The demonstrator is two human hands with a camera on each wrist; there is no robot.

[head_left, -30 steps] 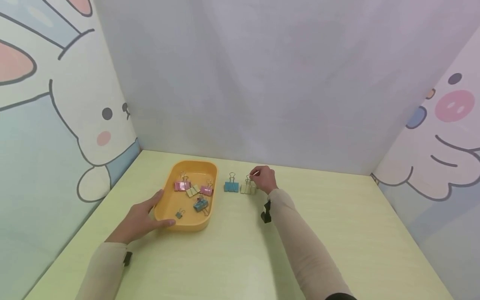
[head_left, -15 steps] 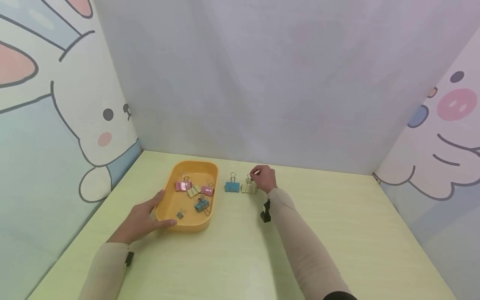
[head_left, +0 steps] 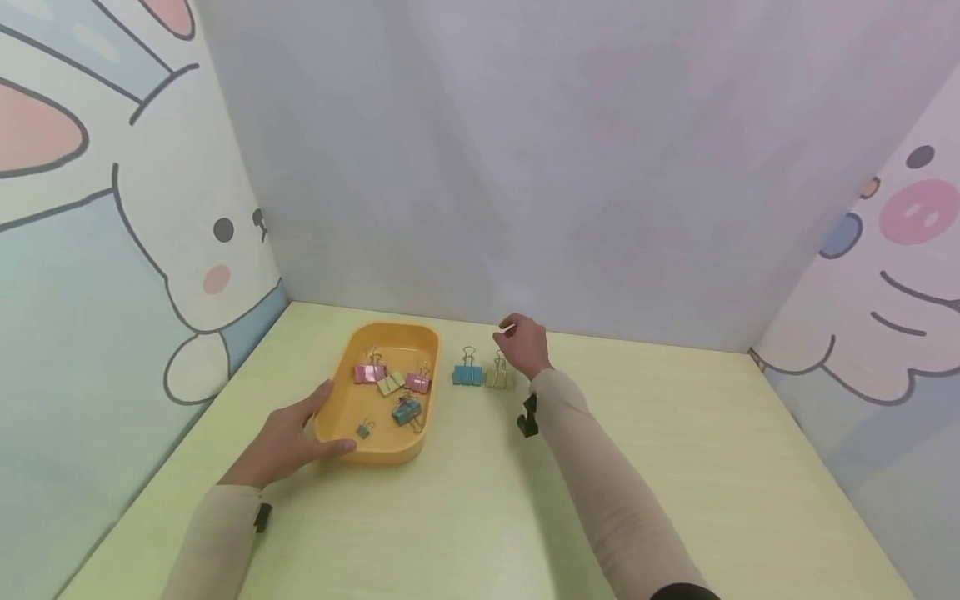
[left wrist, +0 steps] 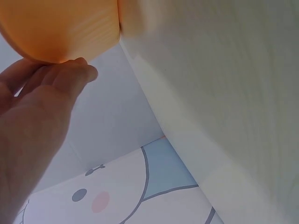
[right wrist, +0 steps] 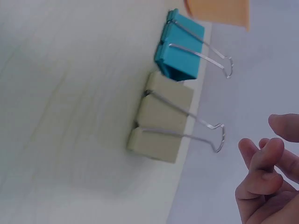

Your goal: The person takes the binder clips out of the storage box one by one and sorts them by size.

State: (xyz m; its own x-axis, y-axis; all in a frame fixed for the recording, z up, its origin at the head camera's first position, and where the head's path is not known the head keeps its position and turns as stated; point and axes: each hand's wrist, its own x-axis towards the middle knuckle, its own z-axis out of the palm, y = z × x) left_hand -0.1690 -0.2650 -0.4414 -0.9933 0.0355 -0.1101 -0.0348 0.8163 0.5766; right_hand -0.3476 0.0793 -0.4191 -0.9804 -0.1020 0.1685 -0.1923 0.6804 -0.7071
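Viewing from the head camera, we are gripping the orange tray (head_left: 341, 412) at its near left corner with our left hand (head_left: 287, 437), the thumb crossing the near rim and the fingers lying along the left wall. Within the tray, a left pink clip (head_left: 368, 374) and a right pink clip (head_left: 417, 383) are flanking a yellow clip (head_left: 390, 384); a blue clip (head_left: 407, 412) is lying nearer to us by the right wall, and a small clip (head_left: 364, 429) is lying toward the near end. On the table (head_left: 675, 442), to the right of the tray, a teal clip (head_left: 467, 377) and a cream clip (head_left: 498, 380) are sitting side by side. Our right hand (head_left: 524, 345) is hovering just beside the cream clip, free and loosely bent. A grey panel (head_left: 525, 167) is standing behind the table.

From the left wrist, we are observing our fingers meeting the edge of the tray, with the table filling the right side.

From the right wrist, we are observing our thumb and fingertips standing apart from both clips. The cream clip is lying nearer to them, the teal clip farther; the handles of both are showing against the panel.
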